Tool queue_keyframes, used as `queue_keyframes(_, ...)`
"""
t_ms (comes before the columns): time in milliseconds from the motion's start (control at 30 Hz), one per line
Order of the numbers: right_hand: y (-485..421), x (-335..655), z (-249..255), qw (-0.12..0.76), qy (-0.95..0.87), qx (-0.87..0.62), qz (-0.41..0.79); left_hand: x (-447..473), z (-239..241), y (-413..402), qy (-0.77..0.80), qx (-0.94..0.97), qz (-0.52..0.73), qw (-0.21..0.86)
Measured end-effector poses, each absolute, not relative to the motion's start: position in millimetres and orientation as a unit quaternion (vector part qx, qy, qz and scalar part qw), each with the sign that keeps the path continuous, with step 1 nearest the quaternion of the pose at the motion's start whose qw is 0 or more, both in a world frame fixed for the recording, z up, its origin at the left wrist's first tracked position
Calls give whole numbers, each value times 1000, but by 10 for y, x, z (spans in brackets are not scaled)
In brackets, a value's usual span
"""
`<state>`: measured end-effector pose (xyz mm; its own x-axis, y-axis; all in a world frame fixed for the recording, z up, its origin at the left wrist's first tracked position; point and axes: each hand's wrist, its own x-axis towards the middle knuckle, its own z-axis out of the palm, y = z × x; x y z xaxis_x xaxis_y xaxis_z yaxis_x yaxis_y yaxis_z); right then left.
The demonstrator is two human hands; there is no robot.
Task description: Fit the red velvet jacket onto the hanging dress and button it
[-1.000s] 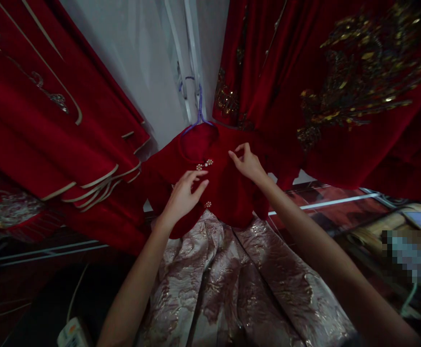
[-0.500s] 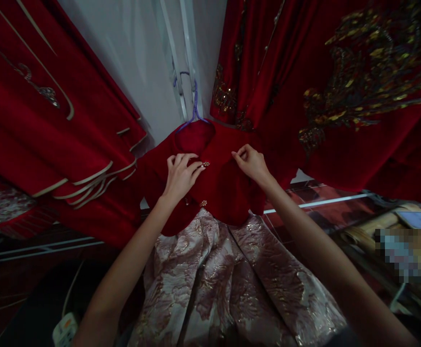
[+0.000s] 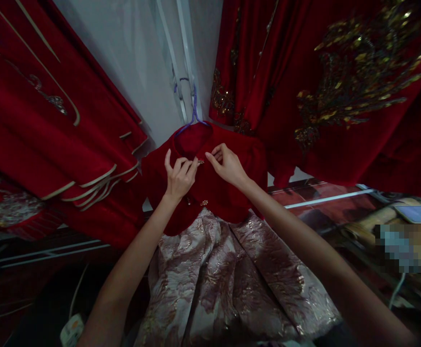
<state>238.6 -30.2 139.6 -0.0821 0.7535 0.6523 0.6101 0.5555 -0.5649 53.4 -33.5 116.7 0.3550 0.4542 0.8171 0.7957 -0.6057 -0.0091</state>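
on red jacket (image 3: 219,200), left hand (image 3: 180,181) at beaded clasp (image 3: 201,162), grip unclear, right hand (image 3: 230,167) half-open nearby

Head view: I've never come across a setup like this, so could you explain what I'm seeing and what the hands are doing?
There is no machine here. The person wears a camera on the head, looking forward and down at their own bare hands. In front, a red jacket hangs on a purple hanger, with a shiny patterned skirt spreading below it. The left hand has its fingertips at the upper clasp; the right hand is close beside it, fingers bent. Whether either grips anything is hard to tell. More red clothes hang on both sides.
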Motion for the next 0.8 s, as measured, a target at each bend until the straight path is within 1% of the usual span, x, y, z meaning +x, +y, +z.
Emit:
queue_keyframes(133, -229, 2224, 1418, 526, -670, -512, 109, 605, 1114, -328, -416, -758, -449, 226)
queue_keyframes(267, -165, 2197, 1385, 532, -659, -521, 105, 649, 1167, -332, -425, -746, -473, 196)
queue_keyframes(400, -194, 2299, 1293, 537, -701, -457, 108, 537, 1141, -425, -423, -746, -488, 164)
queue_keyframes(500, -294, 2382, 1185, 522, -745, -409, 75, 362, 941, -526, -490, -669, -539, 146)
queue_keyframes(533, -334, 2399, 1144, 508, -760, -401, 57, 306, 852, -562, -518, -653, -536, 136)
queue_keyframes(600, -398, 2414, 1067, 476, -788, -390, 20, 217, 682, -634, -552, -663, -492, 118)
queue_keyframes(667, -427, 2414, 1004, 456, -804, -382, -5, 162, 563, -694, -548, -702, -441, 111)
queue_keyframes(800, -385, 2413, 950, 445, -810, -382, -16, 88, 553, -699, -538, -729, -402, 131)
